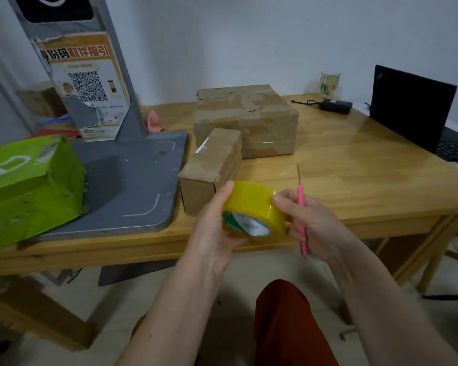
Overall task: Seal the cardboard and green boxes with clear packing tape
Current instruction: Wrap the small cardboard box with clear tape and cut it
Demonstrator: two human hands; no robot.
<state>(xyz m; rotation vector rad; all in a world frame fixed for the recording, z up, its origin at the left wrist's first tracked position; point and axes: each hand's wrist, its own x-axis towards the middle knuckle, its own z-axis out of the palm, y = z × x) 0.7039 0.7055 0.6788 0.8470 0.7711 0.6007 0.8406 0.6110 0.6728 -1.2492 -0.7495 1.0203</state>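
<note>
A yellowish roll of clear packing tape (251,207) is held over the table's front edge. My left hand (213,220) grips the roll from the left. My right hand (307,223) holds a thin pink knife (301,207) upright, and its fingertips touch the roll's right side. A small cardboard box (209,167) lies just beyond the roll, and a large cardboard box (246,120) with tape on it stands behind that. The green box (29,188) sits at the far left on a grey base.
A grey scanner stand (132,175) with a QR-code poster (87,88) takes up the table's left half. A black laptop (413,107), a black adapter (335,105) and a glass (330,84) are at the back right. The wooden table (354,167) ends near my knees.
</note>
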